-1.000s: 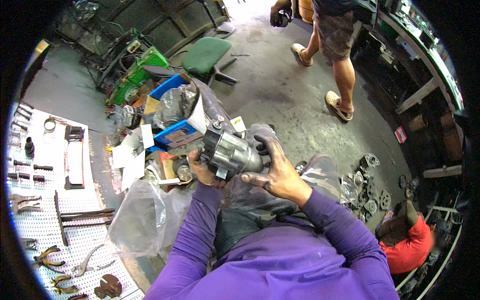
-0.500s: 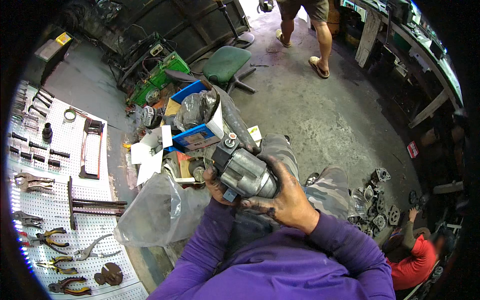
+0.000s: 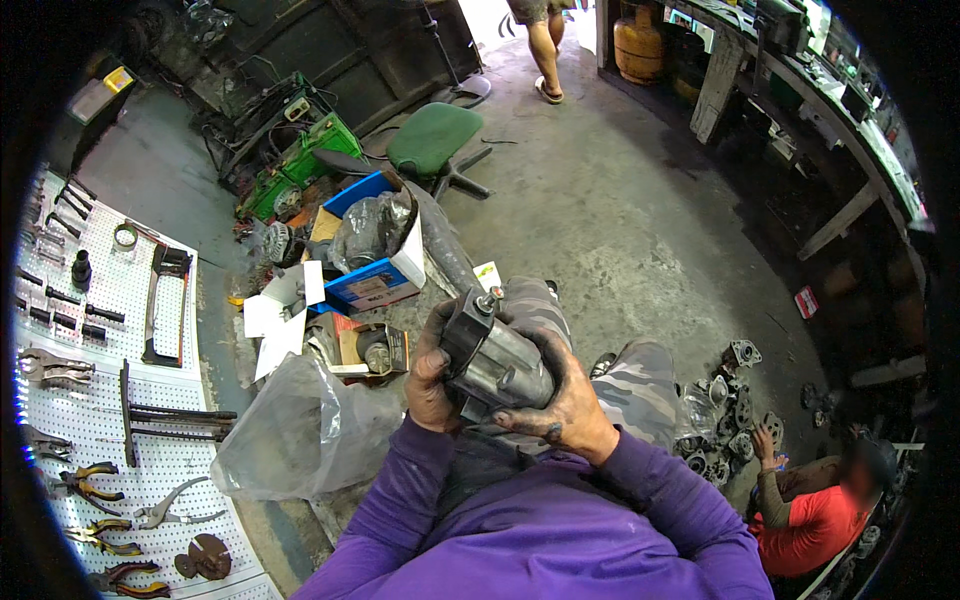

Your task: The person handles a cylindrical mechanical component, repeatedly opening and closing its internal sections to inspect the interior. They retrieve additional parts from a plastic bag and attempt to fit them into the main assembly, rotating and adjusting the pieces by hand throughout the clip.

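Between both hands, above my lap, is a grey metal motor unit (image 3: 508,362). It has a rounded body, a dark square end and a bolt terminal standing up at its far left corner. My left hand (image 3: 430,382) is wrapped round the dark end, thumb in front. My right hand (image 3: 573,408) grips the rounded end, its fingers along the far and near sides. Dark grime covers the fingers of both hands. Left of my left hand lies a clear plastic bag (image 3: 300,440). Beyond the bag, a small open carton (image 3: 395,347) holds a round metal part.
A blue box (image 3: 375,285) with plastic-wrapped parts stands ahead left. At left, a white pegboard (image 3: 165,385) carries pliers, sockets and a hacksaw. A green chair (image 3: 435,135) is farther off. Metal parts (image 3: 740,405) lie at right near a person in red (image 3: 820,530). Another person's legs (image 3: 546,50) show far ahead.
The motor unit has tilted between my hands, and my left fingers now reach over its dark end. The far person has walked farther away. The person in red has lowered a hand toward the parts.
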{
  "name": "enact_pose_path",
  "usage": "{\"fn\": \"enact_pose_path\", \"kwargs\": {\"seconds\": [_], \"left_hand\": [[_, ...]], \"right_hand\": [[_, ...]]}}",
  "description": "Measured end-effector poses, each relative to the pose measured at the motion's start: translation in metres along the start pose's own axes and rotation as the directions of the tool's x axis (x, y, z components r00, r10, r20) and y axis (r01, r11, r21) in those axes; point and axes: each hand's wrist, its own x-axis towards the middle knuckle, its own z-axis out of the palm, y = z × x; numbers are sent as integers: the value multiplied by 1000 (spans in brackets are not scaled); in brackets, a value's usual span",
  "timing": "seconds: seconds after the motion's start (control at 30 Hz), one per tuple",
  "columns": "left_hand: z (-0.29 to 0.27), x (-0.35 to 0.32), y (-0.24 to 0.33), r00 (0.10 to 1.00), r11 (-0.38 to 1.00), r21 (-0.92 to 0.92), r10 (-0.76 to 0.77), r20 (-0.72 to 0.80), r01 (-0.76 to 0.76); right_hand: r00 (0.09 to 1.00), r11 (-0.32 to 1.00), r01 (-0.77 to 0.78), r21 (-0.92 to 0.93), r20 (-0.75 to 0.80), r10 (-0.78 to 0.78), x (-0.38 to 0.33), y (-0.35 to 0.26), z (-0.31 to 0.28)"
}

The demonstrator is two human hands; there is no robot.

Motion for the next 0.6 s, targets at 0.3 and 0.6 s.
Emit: {"fn": "enact_pose_path", "kwargs": {"seconds": [0.3,0.6], "left_hand": [[3,-6,1,990,964,254,107,-93,-81],[0,-9,-5,964,926,301,258,-65,-228]], "right_hand": [[999,999,-37,37,1,37,-4,25,-8],[998,997,13,77,62,-17,0,48,-17]]}}
